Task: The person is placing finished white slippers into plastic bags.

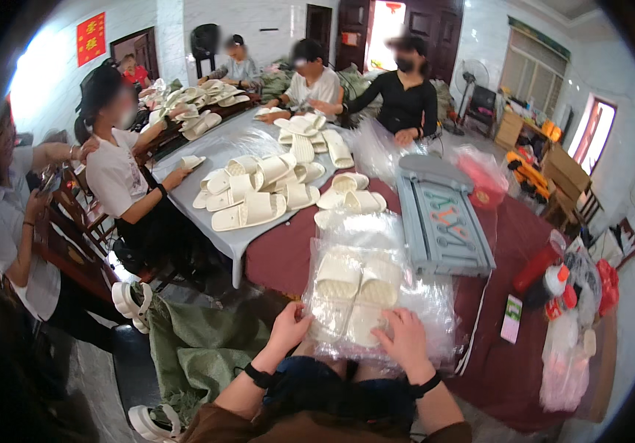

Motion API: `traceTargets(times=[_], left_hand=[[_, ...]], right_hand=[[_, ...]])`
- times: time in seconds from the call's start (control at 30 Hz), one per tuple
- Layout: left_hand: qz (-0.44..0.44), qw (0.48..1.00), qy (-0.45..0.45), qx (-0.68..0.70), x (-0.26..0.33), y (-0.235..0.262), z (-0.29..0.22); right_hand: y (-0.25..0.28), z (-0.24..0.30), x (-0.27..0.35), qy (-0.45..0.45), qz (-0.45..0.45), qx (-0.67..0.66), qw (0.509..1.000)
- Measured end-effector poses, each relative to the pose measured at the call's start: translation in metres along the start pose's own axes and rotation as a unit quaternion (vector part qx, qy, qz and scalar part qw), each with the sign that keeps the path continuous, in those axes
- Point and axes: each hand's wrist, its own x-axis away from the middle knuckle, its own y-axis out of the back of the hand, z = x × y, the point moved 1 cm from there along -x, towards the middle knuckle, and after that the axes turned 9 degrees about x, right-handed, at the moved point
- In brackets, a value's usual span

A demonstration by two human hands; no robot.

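Note:
A pair of cream slippers [358, 277] lies side by side inside a clear plastic bag [328, 247], right in front of me at the table's near edge. My left hand [289, 331] pinches the bag's lower left edge beside a slipper heel. On the other side, my right hand [407, 340] has its fingers bent onto the bag near the right slipper's heel. More clear plastic bags [432, 303] are spread beneath and to the right. Beyond the bagged pair, several loose cream slippers [247, 210] are heaped.
A grey sealing machine [447, 214] stands right of the bag on the dark red tablecloth [280, 255]. Bottles [546, 284] and a phone-like card [511, 319] lie further right. A green sack [192, 336] is at my left. Several people [114, 148] sit or stand around the table.

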Motion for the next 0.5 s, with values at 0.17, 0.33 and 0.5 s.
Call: traceTargets(times=[0.17, 0.33, 0.5], left_hand=[[0.091, 0.978, 0.066, 0.174, -0.002, -0.004, 0.001], [0.093, 0.955, 0.063, 0.276, 0.009, -0.012, -0.033], [0.069, 0.893, 0.117, 0.429, 0.01, -0.037, -0.056]], right_hand=[[-0.016, -0.009, 0.004, -0.05, 0.002, -0.048, 0.998], [-0.007, -0.008, -0.003, -0.059, 0.013, -0.072, 0.996], [-0.012, -0.011, -0.001, -0.067, 0.01, -0.059, 0.996]])
